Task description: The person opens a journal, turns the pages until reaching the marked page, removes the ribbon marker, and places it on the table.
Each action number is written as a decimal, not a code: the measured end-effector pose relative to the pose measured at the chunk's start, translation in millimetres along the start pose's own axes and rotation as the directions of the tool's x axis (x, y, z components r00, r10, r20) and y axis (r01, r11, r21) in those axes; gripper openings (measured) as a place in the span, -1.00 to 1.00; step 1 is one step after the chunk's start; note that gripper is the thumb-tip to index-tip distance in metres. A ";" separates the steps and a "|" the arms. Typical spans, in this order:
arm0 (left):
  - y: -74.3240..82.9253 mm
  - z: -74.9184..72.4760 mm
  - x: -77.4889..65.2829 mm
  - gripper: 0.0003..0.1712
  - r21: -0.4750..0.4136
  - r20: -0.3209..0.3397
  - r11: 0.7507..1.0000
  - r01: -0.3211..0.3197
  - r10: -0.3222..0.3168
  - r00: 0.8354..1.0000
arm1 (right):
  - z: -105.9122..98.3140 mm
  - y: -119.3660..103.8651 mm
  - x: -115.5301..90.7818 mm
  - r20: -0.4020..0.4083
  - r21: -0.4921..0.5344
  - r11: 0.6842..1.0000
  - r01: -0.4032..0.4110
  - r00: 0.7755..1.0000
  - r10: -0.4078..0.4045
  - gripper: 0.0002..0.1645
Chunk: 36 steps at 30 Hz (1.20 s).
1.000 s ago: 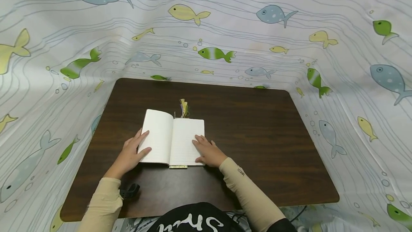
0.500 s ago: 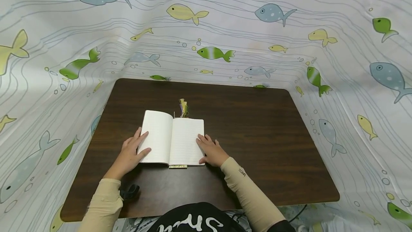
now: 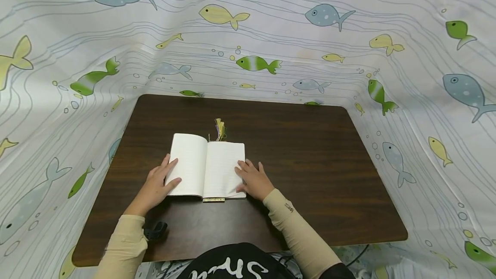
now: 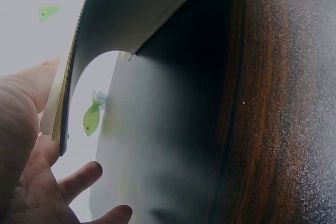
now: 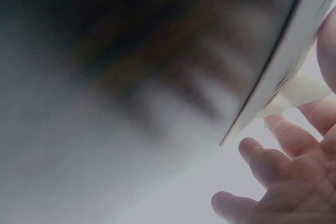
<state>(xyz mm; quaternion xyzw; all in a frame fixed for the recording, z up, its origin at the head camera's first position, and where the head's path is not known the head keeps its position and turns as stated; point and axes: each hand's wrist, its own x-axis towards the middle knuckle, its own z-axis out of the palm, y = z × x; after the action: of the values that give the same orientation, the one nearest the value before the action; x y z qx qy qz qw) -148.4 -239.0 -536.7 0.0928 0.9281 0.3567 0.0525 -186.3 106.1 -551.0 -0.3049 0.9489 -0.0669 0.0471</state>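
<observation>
An open notebook (image 3: 190, 165) with white pages lies on the dark wooden table, left of centre. At its left edge my left hand (image 3: 156, 182) holds the left side, thumb on the page; the left wrist view has the bent cover (image 4: 79, 35) raised off the table, with fingers spread beyond it. My right hand (image 3: 255, 180) is at the right page (image 3: 222, 167), fingers over its outer edge and thumb near the lower corner. A thin page (image 5: 302, 93) lifts from the stack between that thumb and the fingers in the right wrist view.
A yellow tassel (image 3: 221, 129) sticks out past the notebook's top. Below its spine shows a patterned strip (image 3: 214, 199). The brown table (image 3: 310, 175) extends to the right, with a fish-print curtain (image 3: 271, 33) around it. A black wrist strap (image 3: 156, 230) sits by the left sleeve.
My right hand slid outward to the right page's edge, then its thumb moved slightly inward. The lower right page corner now shows a crease and lifts. The left hand stays in place.
</observation>
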 end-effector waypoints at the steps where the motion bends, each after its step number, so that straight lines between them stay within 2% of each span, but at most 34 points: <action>1: 0.0 0.0 -0.1 -0.18 0.000 -0.002 1.000 -0.001 0.001 1.000 | 1.1 -0.2 0.6 -0.024 -0.020 1.000 0.004 1.000 -0.005 -0.12; 3: -0.7 0.2 -0.1 -0.18 0.002 -0.001 1.000 -0.002 0.002 1.000 | 3.0 -1.1 1.8 -0.065 -0.066 0.998 0.003 0.998 -0.007 -0.07; 6: -1.8 0.5 0.0 -0.18 0.005 0.002 1.000 0.005 -0.005 1.000 | 4.8 -3.1 3.4 -0.105 -0.118 0.993 -0.023 0.994 0.011 0.10; 10: -2.4 0.2 -0.4 -0.18 0.003 0.010 1.000 0.012 -0.012 1.000 | 5.8 -6.0 3.8 -0.115 -0.123 0.990 -0.067 0.992 0.052 0.30; 14: -0.8 -0.9 -0.8 -0.18 -0.004 0.016 1.000 0.001 -0.001 1.000 | 6.6 -5.8 4.6 -0.095 -0.061 0.994 -0.087 0.992 0.081 0.35; 19: 0.5 -1.9 -0.5 -0.19 -0.005 0.018 1.000 -0.011 0.011 1.000 | 2.8 -3.9 8.0 -0.088 0.107 0.989 -0.101 0.990 0.110 0.40; 24: 1.8 -4.0 0.1 -0.20 -0.003 0.020 1.000 -0.013 0.013 1.000 | -4.1 -8.3 13.5 -0.104 0.177 0.984 -0.024 0.994 0.042 0.38; 27: 2.8 -5.4 0.0 -0.20 -0.001 0.020 1.000 -0.011 0.011 1.000 | -10.0 -15.4 16.2 -0.115 0.304 0.950 0.073 0.993 -0.040 0.37; 31: 3.6 -5.8 -0.9 -0.21 -0.003 0.020 1.000 -0.013 0.013 1.000 | -12.6 -26.6 18.6 -0.117 0.502 0.848 0.168 0.985 -0.126 0.31; 33: 3.7 -5.6 -1.0 -0.20 0.001 0.018 1.000 -0.016 0.016 1.000 | -11.4 -32.8 20.9 -0.103 0.556 0.809 0.191 0.982 -0.161 0.27; 36: 3.7 -5.1 -0.9 -0.21 0.008 0.013 1.000 -0.018 0.017 1.000 | -9.5 -43.3 25.3 -0.091 0.567 0.790 0.232 0.971 -0.220 0.20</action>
<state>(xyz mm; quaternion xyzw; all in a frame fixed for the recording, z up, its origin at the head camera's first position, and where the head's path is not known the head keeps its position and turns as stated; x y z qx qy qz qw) -147.9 -239.8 -530.4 0.1034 0.9283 0.3529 0.0550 -183.2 57.4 -536.1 -0.3870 0.8415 -0.3577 0.1186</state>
